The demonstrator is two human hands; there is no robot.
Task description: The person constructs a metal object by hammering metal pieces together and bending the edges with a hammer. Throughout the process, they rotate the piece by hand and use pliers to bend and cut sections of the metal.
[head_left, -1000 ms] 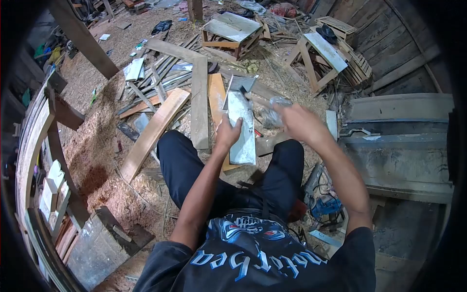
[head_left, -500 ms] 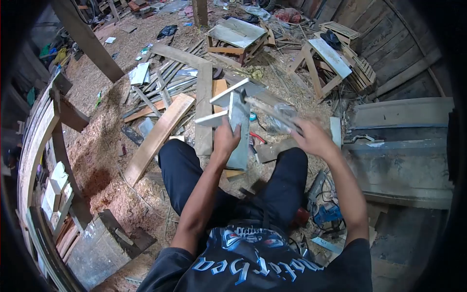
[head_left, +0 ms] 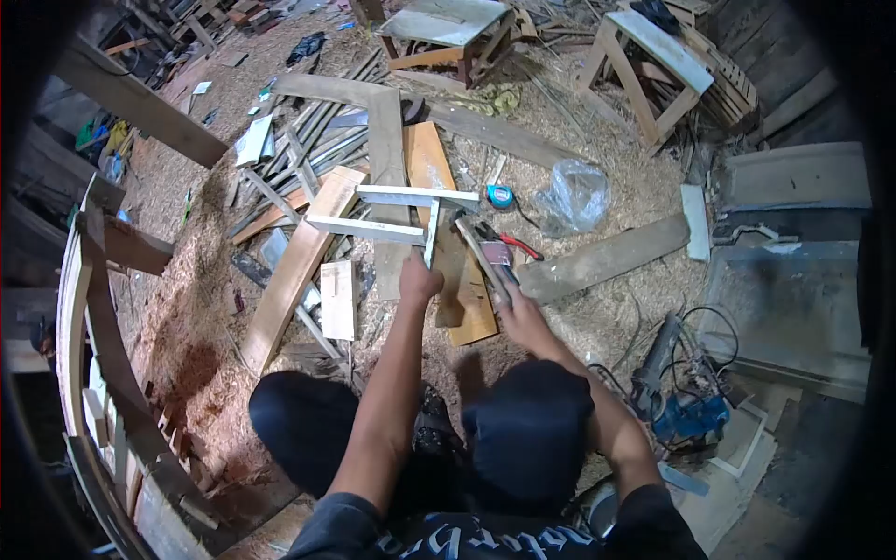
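My left hand [head_left: 421, 282] grips the near end of a wooden assembly [head_left: 432, 231] made of pale boards. Two of its boards stick out to the left, one above the other. Just right of it, my right hand [head_left: 516, 308] is closed round the handle of a hammer [head_left: 481, 252], its head close beside the assembly. Red-handled pliers [head_left: 511, 243] lie on the ground past the hammer. Beyond them are a teal tape measure [head_left: 500, 196] and a clear plastic bag [head_left: 572, 196]. An orange-brown board [head_left: 474, 317] lies under the assembly.
Loose planks [head_left: 299, 271] and thin strips spread to the left over wood shavings. A blue power tool [head_left: 691, 416] with a cable sits at the right. Small wooden tables [head_left: 448, 22] stand at the back. Curved boards [head_left: 73, 317] stand at the far left.
The assembly has turned and come down lower over the boards. My right hand with the hammer has moved left and down, closer to my left hand. The view has shifted, and my knees are lower in it.
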